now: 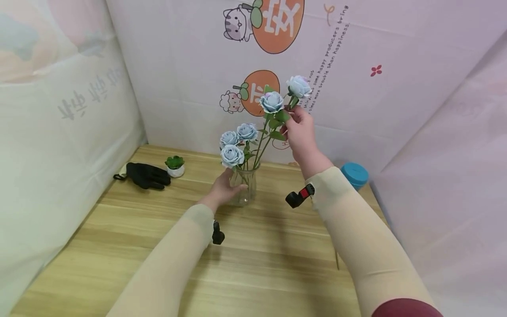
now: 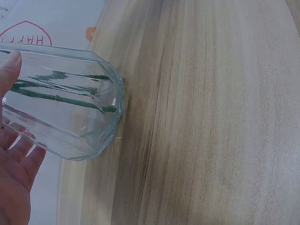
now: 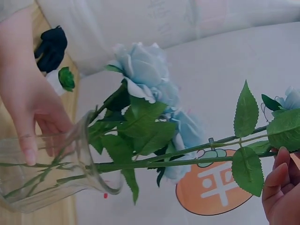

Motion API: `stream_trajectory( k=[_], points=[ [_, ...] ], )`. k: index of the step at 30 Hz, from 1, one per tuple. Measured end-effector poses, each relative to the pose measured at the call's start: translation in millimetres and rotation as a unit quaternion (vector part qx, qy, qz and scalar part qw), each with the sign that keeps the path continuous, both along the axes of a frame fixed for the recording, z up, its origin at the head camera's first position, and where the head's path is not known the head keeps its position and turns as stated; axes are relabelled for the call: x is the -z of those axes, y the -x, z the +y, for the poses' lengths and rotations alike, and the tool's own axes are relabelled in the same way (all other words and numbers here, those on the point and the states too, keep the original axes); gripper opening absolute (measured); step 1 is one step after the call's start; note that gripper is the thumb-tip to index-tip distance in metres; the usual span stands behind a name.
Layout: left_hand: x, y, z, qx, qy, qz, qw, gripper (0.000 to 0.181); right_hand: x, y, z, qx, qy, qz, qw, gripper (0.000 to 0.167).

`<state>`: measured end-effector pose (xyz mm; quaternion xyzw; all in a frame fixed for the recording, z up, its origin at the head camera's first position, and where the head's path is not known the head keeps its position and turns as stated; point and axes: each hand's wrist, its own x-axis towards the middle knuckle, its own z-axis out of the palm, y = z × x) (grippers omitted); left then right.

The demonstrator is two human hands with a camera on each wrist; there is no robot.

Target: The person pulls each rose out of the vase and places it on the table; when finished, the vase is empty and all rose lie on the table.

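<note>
On my feeds, the right hand's point(image 1: 299, 132) fingertips are bent inward and pinch a green stem point(image 3: 211, 160); I cannot tell whether a second stem is in that pinch too. Just above those fingers are two pale blue flowers, a higher one point(image 1: 299, 86) and, on the left, a lower one point(image 1: 272, 102), with leaves touching the fingers or just beside them. Their stems slant down and left from the fingers into the mouth of a clear glass vase point(image 1: 251, 193).

I see the left hand point(image 1: 223, 190) gripping that vase, thumb on one side, fingers curled round the other. Just above the left fingers, three more blue flowers point(image 1: 233, 156) cluster at the rim, and green stems cross inside the glass.

Further out, left of the left fingers, I have a small potted plant point(image 1: 175, 166), then a black glove point(image 1: 146, 175), both on the wooden table point(image 1: 253, 264). Right of and below the right fingers, past the wrist, is a blue tub point(image 1: 354, 175). Behind both hands hangs a printed cloth point(image 1: 190, 79).
</note>
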<state>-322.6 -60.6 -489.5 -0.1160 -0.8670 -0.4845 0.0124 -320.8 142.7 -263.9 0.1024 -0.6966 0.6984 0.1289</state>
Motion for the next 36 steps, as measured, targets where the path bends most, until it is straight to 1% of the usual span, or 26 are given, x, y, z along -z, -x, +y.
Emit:
stream_trajectory(
  k=[6, 10, 14, 17, 21, 25, 32, 36],
  points=[
    [-4.4, -2.8, -0.6, 0.004, -0.004, -0.006, 1.0, 0.094, -12.6, 0.5, 0, -0.004, -0.013, 0.005, 0.9999, 0.005],
    [-5.8, -3.8, -0.8, 0.007, -0.001, -0.005, 1.0, 0.093, -19.8, -0.5, 0, -0.003, -0.027, 0.004, 0.9996, 0.005],
    [-5.9, -2.8, -1.4, 0.008, 0.0, -0.005, 1.0, 0.094, -23.4, -2.3, 0, -0.003, -0.057, 0.0, 0.9983, 0.008],
    [-5.5, -1.7, -1.7, 0.011, -0.002, -0.006, 0.9999, 0.094, -20.9, -2.5, 1, -0.01, -0.092, -0.017, 0.9956, 0.012],
    [-4.5, -0.8, -2.0, 0.012, 0.002, -0.007, 0.9999, 0.094, -9.8, -0.1, 3, -0.02, -0.136, -0.049, 0.9893, 0.016],
    [-4.2, -1.7, -1.4, 0.009, 0.003, -0.009, 0.9999, 0.094, 7.0, 1.7, 8, -0.025, -0.189, -0.069, 0.9792, 0.018],
    [-6.0, -4.0, -0.5, 0.002, -0.001, -0.017, 0.9999, 0.092, 38.2, -1.0, 19, -0.041, -0.281, -0.101, 0.9536, 0.018],
    [-6.8, -4.1, 0.0, 0.0, -0.005, -0.019, 0.9998, 0.093, 57.0, -2.4, 27, -0.046, -0.325, -0.105, 0.9386, 0.02]
  ],
)
